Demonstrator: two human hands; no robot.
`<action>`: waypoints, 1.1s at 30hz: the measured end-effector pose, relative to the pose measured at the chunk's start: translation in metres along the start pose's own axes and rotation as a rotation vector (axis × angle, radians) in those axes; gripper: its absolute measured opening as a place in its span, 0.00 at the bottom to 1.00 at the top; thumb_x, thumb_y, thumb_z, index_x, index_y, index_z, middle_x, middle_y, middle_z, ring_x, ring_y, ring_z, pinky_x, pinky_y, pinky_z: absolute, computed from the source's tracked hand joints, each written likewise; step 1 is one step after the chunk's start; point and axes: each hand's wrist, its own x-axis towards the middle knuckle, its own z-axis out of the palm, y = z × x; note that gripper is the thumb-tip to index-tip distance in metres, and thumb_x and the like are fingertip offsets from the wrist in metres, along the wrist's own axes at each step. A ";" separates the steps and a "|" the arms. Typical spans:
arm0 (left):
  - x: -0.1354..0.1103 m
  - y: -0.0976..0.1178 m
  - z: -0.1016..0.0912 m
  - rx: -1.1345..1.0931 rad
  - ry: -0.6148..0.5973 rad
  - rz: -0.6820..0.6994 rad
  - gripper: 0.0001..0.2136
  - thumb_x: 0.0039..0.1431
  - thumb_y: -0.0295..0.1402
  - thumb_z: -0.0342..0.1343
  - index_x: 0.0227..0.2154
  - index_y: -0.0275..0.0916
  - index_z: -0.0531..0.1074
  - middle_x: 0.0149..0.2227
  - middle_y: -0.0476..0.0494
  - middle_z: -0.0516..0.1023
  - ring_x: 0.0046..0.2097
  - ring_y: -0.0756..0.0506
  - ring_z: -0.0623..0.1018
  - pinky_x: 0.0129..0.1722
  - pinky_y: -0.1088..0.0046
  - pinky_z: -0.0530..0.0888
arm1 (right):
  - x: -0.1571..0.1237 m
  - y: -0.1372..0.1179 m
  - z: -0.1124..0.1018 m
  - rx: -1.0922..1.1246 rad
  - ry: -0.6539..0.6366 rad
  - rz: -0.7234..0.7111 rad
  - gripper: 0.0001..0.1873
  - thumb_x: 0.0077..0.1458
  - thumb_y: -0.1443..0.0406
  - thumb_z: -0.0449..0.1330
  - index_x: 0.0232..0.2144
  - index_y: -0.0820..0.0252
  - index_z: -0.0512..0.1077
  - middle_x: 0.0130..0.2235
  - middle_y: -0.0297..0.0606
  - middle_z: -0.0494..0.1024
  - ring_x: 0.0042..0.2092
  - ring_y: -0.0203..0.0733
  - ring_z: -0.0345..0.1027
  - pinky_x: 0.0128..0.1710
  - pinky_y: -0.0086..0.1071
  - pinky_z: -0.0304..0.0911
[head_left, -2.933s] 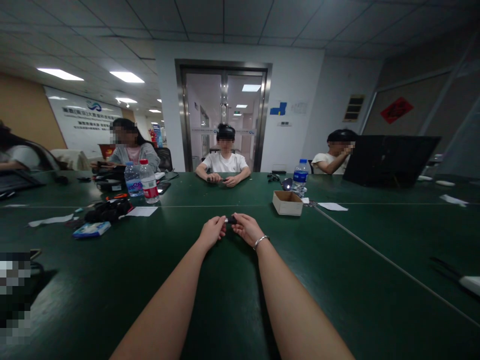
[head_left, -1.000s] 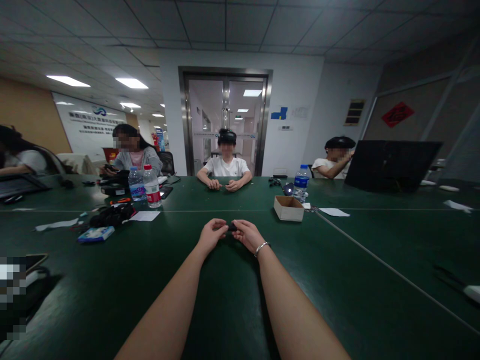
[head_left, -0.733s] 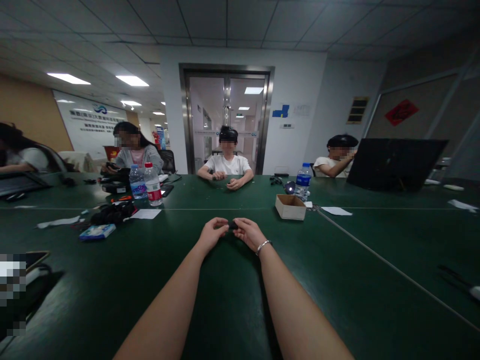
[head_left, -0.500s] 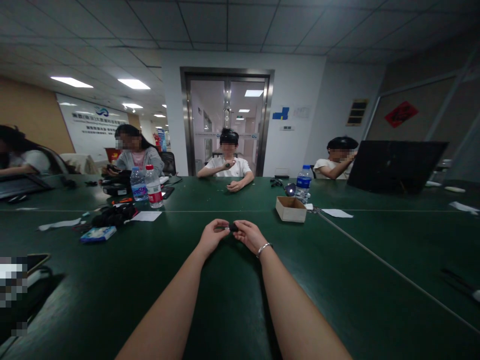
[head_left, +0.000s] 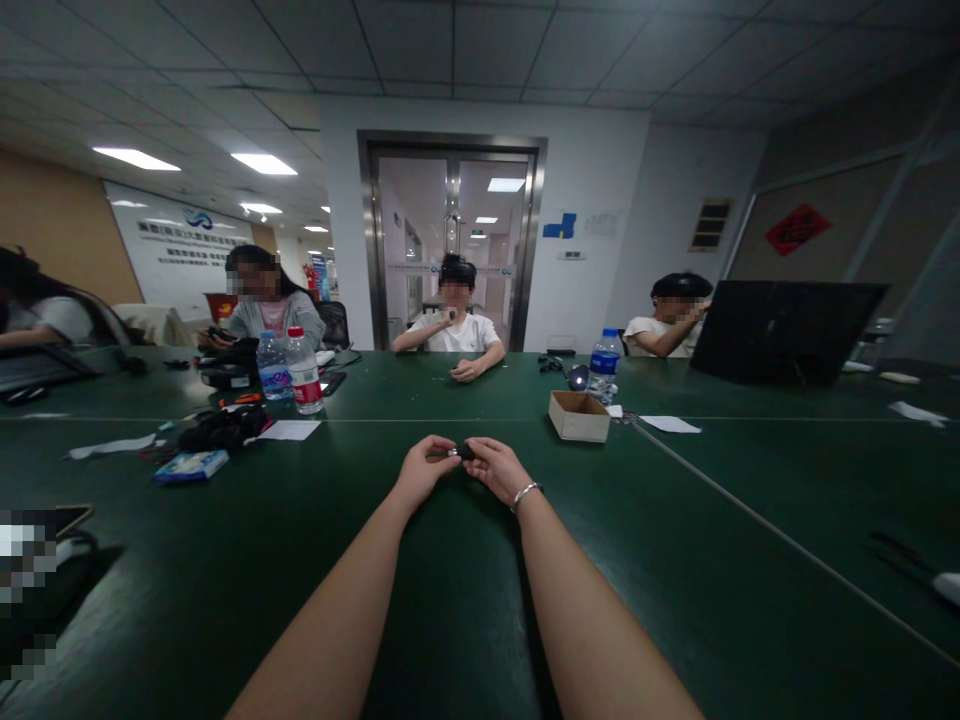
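Observation:
Both my arms stretch forward over a dark green table (head_left: 675, 560). My left hand (head_left: 421, 468) and my right hand (head_left: 496, 467) meet at their fingertips around a small black object (head_left: 466, 452) with a silvery end. Each hand pinches one end of it, just above the tabletop. A bracelet sits on my right wrist. What the small object is I cannot tell.
A small open cardboard box (head_left: 577, 415) stands to the right beyond my hands. Two water bottles (head_left: 304, 371) and black items (head_left: 222, 428) lie at the left, another bottle (head_left: 602, 361) behind the box. A laptop (head_left: 780, 331) stands at the right. Several people sit around the table.
My hands stay together on the small object with slight finger shifts. The person opposite has raised one hand to the face.

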 end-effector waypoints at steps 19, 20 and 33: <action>0.002 -0.002 0.003 0.045 0.011 -0.037 0.15 0.47 0.40 0.57 0.34 0.35 0.68 0.25 0.45 0.72 0.27 0.50 0.73 0.26 0.77 0.68 | 0.000 0.001 -0.001 -0.022 -0.027 -0.010 0.06 0.46 0.70 0.64 0.29 0.68 0.70 0.26 0.40 0.73 0.24 0.34 0.68 0.23 0.24 0.66; 0.003 -0.003 0.004 0.065 0.017 -0.065 0.15 0.50 0.42 0.53 0.35 0.35 0.67 0.22 0.47 0.70 0.23 0.51 0.71 0.22 0.77 0.66 | 0.000 0.001 -0.001 -0.026 -0.028 -0.010 0.06 0.46 0.70 0.64 0.29 0.68 0.70 0.26 0.40 0.73 0.24 0.34 0.67 0.23 0.24 0.65; 0.000 -0.003 0.007 0.162 -0.019 -0.029 0.15 0.55 0.42 0.45 0.41 0.39 0.63 0.26 0.50 0.67 0.20 0.55 0.68 0.17 0.82 0.60 | 0.000 0.002 -0.001 -0.045 -0.036 -0.020 0.05 0.45 0.72 0.61 0.30 0.67 0.70 0.25 0.38 0.73 0.23 0.34 0.67 0.23 0.24 0.66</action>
